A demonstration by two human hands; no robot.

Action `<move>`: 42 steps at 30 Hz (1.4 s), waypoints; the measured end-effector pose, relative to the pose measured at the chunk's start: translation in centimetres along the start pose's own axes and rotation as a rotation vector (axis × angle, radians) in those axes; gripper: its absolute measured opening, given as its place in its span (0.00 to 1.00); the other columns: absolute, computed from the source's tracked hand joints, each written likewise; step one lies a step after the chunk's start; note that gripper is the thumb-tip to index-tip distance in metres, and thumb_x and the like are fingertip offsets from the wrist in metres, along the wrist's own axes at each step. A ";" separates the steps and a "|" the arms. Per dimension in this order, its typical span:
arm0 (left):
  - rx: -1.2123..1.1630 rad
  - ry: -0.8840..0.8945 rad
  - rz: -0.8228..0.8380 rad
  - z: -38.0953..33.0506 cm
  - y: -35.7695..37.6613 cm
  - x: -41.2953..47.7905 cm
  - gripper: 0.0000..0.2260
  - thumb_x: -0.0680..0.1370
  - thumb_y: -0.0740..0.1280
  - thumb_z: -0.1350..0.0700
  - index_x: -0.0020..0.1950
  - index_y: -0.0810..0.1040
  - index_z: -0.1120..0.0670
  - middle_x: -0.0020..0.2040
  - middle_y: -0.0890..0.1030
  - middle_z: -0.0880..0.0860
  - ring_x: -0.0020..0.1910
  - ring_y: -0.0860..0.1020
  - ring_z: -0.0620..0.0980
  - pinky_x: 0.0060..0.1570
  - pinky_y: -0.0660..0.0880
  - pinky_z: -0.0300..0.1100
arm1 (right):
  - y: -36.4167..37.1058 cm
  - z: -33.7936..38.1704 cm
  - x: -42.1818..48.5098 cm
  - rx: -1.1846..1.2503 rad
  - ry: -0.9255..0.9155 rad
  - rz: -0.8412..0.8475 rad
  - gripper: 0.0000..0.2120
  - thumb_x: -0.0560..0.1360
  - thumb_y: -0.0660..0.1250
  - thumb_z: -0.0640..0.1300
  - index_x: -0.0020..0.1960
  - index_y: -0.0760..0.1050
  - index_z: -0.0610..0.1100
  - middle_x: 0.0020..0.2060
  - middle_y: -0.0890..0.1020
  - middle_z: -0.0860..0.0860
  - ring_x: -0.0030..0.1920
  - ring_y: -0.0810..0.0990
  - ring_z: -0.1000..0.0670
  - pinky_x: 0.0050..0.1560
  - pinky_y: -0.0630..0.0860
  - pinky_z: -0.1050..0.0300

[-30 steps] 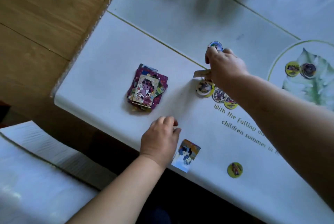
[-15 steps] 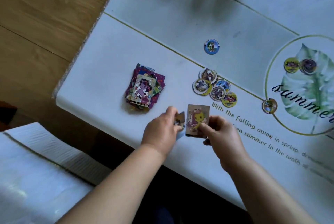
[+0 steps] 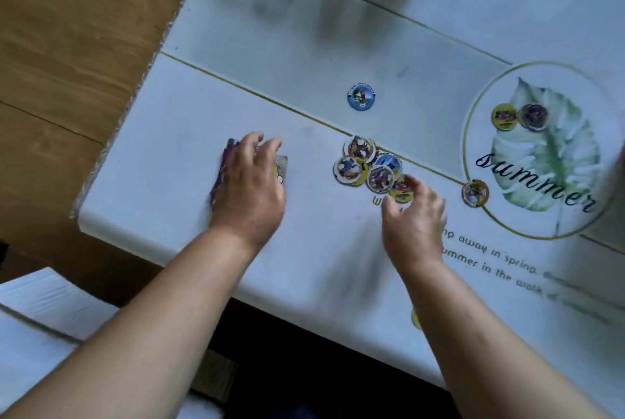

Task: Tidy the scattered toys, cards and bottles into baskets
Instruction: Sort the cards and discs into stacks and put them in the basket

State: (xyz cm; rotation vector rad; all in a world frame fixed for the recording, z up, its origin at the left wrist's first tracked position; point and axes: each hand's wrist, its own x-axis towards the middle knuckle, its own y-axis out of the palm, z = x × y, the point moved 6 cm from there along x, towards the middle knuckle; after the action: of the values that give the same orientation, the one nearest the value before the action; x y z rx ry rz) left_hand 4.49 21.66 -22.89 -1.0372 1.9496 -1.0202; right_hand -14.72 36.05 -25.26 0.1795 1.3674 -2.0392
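A pile of picture cards (image 3: 221, 168) lies near the table's left front corner, mostly hidden under my left hand (image 3: 250, 188). That hand rests on the pile with fingers spread, and one card's edge (image 3: 282, 166) shows at its right side. Several round picture discs (image 3: 358, 161) overlap in a cluster at the middle. My right hand (image 3: 414, 222) hovers just in front of the cluster, fingers straight and holding nothing, fingertips by the nearest yellow disc (image 3: 402, 188).
A blue disc (image 3: 361, 96) lies alone farther back. Two discs (image 3: 504, 116) sit on the printed leaf and one disc (image 3: 475, 193) on its circle line. A yellow disc (image 3: 415, 318) peeks out beside my right forearm. The white table (image 3: 304, 46) ends left over wooden floor (image 3: 67, 46).
Half a second ago both hands held cards near the front edge. My left hand has moved onto the card pile, and my right hand, now without a card, has moved toward the disc cluster.
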 end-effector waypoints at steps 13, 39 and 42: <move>0.339 0.139 0.512 -8.9 9.7 5.9 0.47 0.71 0.74 0.53 0.79 0.45 0.43 0.77 0.47 0.55 0.72 0.57 0.58 0.65 0.68 0.51 | 0.6 -1.9 3.6 -0.224 -0.137 0.068 0.35 0.76 0.65 0.53 0.77 0.53 0.48 0.78 0.46 0.45 0.77 0.43 0.44 0.75 0.42 0.53; 0.223 -0.119 0.352 -11.4 7.5 15.6 0.25 0.72 0.75 0.56 0.65 0.68 0.53 0.64 0.67 0.60 0.58 0.74 0.64 0.59 0.72 0.51 | -0.5 -0.4 6.9 -0.118 -0.226 0.393 0.19 0.75 0.67 0.42 0.63 0.66 0.52 0.56 0.72 0.54 0.63 0.66 0.50 0.51 0.66 0.57; 0.224 -0.164 0.308 -10.9 7.2 15.2 0.26 0.71 0.75 0.54 0.63 0.67 0.55 0.64 0.68 0.60 0.60 0.74 0.63 0.57 0.72 0.51 | -1.7 -1.8 7.2 0.026 -0.133 0.330 0.20 0.75 0.68 0.45 0.65 0.67 0.54 0.60 0.73 0.53 0.63 0.69 0.49 0.53 0.69 0.55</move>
State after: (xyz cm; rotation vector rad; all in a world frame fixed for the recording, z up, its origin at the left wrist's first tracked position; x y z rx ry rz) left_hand -13.67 14.42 -27.42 -0.6511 1.7480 -0.9233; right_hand -21.71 34.72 -27.99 0.2581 1.1468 -1.7609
